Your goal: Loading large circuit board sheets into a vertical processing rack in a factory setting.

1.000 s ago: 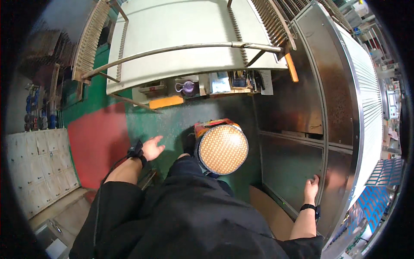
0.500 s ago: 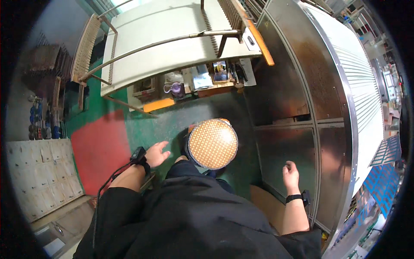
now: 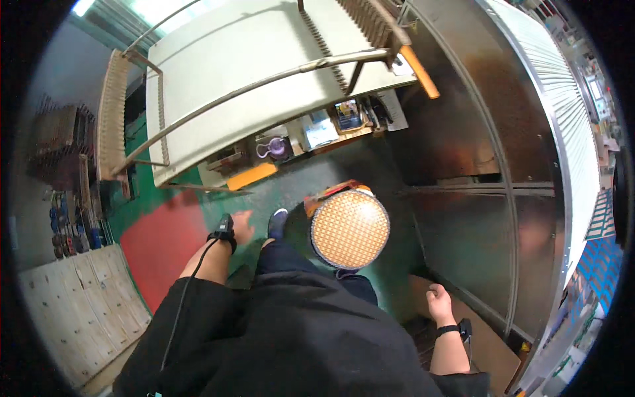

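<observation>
My left hand [image 3: 243,228] hangs in the air left of a round stool, its fingers somewhat blurred but apart, holding nothing. My right hand [image 3: 439,303] is by my right side with the fingers curled in loosely; nothing shows in it. Between the two, nearer the middle, stands the stool with its round tan checkered seat [image 3: 350,229]. Neither hand touches it. A black strap with a small device sits on each wrist, and a cable [image 3: 188,291] runs along my left forearm.
A white-topped table [image 3: 231,59] with slotted metal racks stands ahead, with a purple cup [image 3: 275,148] and tools on its lower shelf. Tall metal cabinet panels [image 3: 463,245] line the right. A cardboard sheet [image 3: 486,344] lies near my right arm. Red floor patch [image 3: 165,241] at left.
My body has moved forward, and a shoe now shows ahead. The stool appears farther right in view. My right hand is lower, its fingers curled; my left hand stays empty.
</observation>
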`<action>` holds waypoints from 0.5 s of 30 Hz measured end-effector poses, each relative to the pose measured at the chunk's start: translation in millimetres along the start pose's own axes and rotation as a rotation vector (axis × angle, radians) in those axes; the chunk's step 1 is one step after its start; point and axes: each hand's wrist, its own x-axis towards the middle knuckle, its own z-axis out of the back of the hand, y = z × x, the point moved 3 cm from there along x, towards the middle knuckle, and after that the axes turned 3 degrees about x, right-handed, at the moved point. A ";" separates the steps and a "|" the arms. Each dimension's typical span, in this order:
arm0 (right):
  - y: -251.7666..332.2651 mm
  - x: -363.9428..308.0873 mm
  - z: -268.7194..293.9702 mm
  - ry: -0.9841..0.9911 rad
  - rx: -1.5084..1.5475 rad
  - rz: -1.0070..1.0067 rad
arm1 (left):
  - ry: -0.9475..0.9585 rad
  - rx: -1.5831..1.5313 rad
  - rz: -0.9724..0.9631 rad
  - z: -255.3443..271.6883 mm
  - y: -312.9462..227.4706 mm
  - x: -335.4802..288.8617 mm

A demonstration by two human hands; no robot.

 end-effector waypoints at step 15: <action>226.7 -20.7 -96.5 0.177 0.304 0.115 | 0.050 0.040 -0.247 3.8 74.4 94.4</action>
